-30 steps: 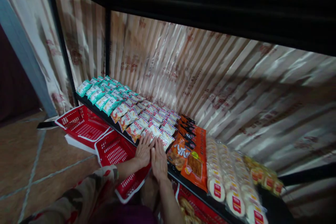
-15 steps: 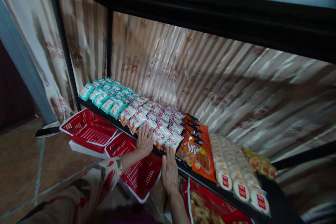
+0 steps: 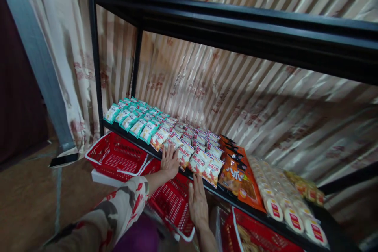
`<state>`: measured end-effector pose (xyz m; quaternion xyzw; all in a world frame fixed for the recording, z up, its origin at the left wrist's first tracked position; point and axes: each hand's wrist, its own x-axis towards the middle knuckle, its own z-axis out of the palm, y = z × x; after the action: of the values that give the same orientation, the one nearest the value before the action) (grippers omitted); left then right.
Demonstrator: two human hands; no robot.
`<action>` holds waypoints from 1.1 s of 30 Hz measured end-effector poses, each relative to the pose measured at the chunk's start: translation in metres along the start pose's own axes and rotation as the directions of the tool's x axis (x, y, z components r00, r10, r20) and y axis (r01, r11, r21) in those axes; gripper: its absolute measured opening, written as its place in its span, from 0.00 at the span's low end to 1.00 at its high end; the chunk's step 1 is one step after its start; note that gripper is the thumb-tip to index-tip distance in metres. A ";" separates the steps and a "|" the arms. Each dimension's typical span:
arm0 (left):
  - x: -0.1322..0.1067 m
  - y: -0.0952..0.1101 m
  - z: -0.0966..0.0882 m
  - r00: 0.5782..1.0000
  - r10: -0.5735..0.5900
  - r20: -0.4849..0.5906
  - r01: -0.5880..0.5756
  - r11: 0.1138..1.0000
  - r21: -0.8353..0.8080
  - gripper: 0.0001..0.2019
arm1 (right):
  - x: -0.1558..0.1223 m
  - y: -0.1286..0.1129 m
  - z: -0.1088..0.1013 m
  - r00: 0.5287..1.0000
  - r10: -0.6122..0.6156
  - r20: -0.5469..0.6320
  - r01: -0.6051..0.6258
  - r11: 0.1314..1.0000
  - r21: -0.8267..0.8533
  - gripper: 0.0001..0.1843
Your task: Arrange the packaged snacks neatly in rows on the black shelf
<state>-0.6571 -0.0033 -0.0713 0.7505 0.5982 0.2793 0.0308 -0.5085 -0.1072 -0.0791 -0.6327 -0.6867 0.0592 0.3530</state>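
Note:
White snack packets [image 3: 199,160] with striped edges lie in rows on the low black shelf [image 3: 174,163]. My left hand [image 3: 170,162] rests against the front packets with its fingers stretched out. Just right of it, my right hand [image 3: 198,201] reaches up to the shelf's front edge, fingers straight, fingertips at the lower edge of the front packets. Neither hand grips anything. Left of the white packets are green packets [image 3: 137,127]. To their right lie orange snack bags [image 3: 236,177].
Clear-wrapped stacks of round pale pieces [image 3: 292,214] and yellow packets [image 3: 308,193] fill the shelf's right part. Red baskets [image 3: 116,157] stand below; a right-hand red basket [image 3: 260,230] holds brown goods. An upper shelf [image 3: 221,12] spans overhead. A phone [image 3: 64,160] lies lower left.
The view has tilted up and shifted left, showing more of the upper shelf. My left hand still touches the front packets; my right hand stays near the shelf edge.

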 end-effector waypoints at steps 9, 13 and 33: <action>0.016 -0.057 -0.023 0.972 0.062 0.228 -0.033 0.991 -0.130 0.29 | 0.062 -0.044 0.076 1.000 0.006 0.019 -0.006 1.000 0.013 0.44; 0.019 -0.077 -0.042 0.990 0.077 0.119 -0.063 0.991 -0.116 0.28 | 0.076 -0.047 0.084 1.000 -0.010 0.022 0.010 1.000 -0.006 0.46; 0.042 -0.192 -0.086 0.991 0.081 0.107 -0.079 0.997 -0.019 0.28 | 0.097 -0.115 0.130 0.998 0.045 -0.043 -0.042 0.997 0.069 0.45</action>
<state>-0.8602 0.0647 -0.0558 0.7876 0.5631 0.2437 0.0574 -0.6715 0.0066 -0.0749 -0.6362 -0.6625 0.0759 0.3880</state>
